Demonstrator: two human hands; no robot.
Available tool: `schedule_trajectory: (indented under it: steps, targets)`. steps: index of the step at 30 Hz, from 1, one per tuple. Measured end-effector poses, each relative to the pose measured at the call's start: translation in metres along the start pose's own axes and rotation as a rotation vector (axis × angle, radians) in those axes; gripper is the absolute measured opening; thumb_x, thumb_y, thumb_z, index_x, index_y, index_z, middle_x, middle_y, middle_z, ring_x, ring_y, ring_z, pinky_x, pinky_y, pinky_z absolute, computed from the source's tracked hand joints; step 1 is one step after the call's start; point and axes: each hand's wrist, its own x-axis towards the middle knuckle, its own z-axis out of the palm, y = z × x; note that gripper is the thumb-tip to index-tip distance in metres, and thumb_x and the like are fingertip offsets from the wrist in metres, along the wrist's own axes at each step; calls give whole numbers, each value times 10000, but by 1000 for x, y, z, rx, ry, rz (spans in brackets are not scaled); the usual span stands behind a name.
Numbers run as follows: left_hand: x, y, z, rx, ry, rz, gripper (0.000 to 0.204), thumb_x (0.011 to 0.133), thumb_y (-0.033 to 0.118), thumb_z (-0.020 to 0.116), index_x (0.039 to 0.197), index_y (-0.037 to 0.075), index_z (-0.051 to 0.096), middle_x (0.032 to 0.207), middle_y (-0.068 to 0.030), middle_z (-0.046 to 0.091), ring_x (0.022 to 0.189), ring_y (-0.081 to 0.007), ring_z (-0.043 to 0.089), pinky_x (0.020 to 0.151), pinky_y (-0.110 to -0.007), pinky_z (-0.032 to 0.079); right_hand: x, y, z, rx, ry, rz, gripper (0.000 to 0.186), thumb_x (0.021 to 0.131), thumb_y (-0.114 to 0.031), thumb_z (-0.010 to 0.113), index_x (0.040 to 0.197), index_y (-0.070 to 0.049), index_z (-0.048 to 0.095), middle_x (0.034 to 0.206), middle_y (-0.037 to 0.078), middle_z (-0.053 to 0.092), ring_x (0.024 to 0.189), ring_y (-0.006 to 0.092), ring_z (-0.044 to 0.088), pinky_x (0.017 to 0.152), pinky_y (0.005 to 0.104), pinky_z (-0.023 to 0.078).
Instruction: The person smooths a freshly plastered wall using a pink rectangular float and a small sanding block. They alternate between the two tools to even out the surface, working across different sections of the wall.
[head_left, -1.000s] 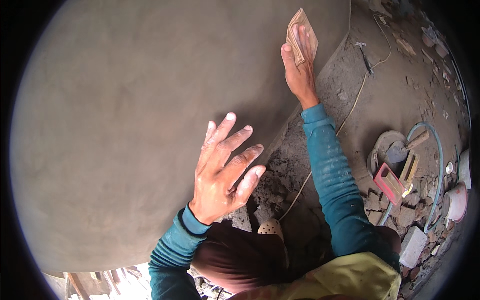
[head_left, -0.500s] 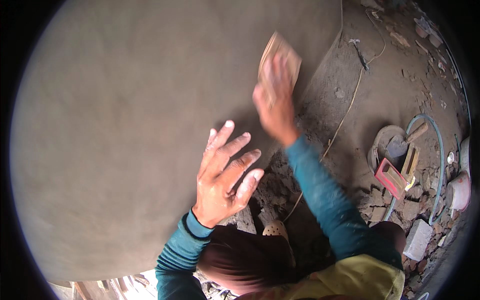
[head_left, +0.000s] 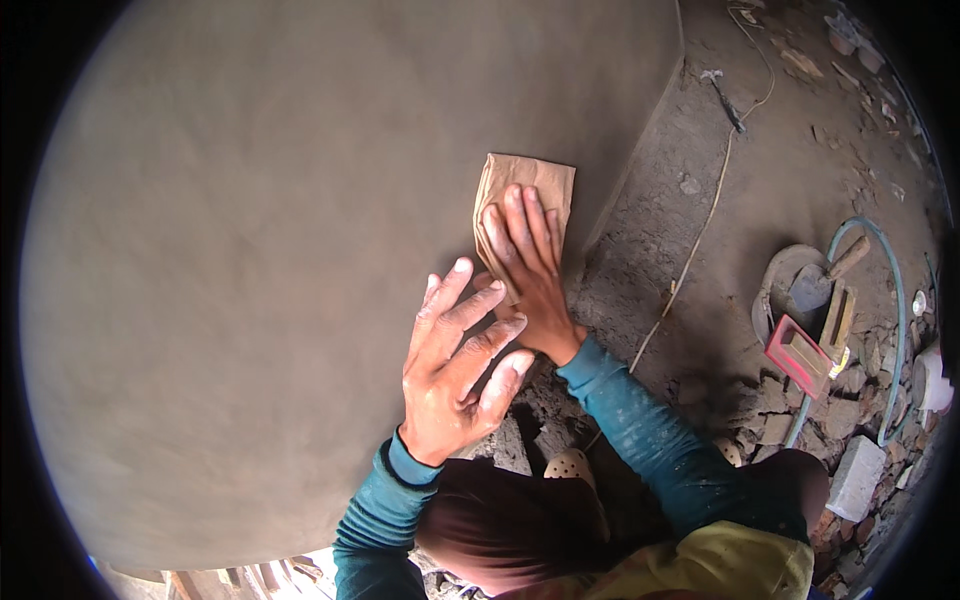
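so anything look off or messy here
The wall itself looks smooth and undamaged where the right hand presses the brown paper; the left hand lies flat beside it. Only the ground is messy: broken rubble and a loose hose around the tools.

No packages, labels, signs or screens anywhere in view

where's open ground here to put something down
Bare dirt lies between the wall's lower edge and the cord, and beyond the cord toward the upper right. It is crowded around the pan, red float, hose and brick rubble.
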Motion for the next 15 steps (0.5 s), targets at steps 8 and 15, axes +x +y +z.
schedule_trajectory:
  steps: [8,15]
  targets:
    - [-7,-3,1,31,10,-16,257,891,208,790,1067,26,834,1293,-164,749,1470,-444,528,1228,-639,365,87,19,-29,26,124,-32,675,1080,-450,572,1656,-123,441,1741,208,327,1622,429,243,1284,629,194]
    - [1,0,-7,49,16,-17,306,860,199,833,1115,30,834,1309,-169,740,1464,-438,534,1234,-621,369,68,18,-28,14,113,-77,652,1085,-465,550,1644,-141,457,1733,209,336,1623,439,233,1269,659,188]
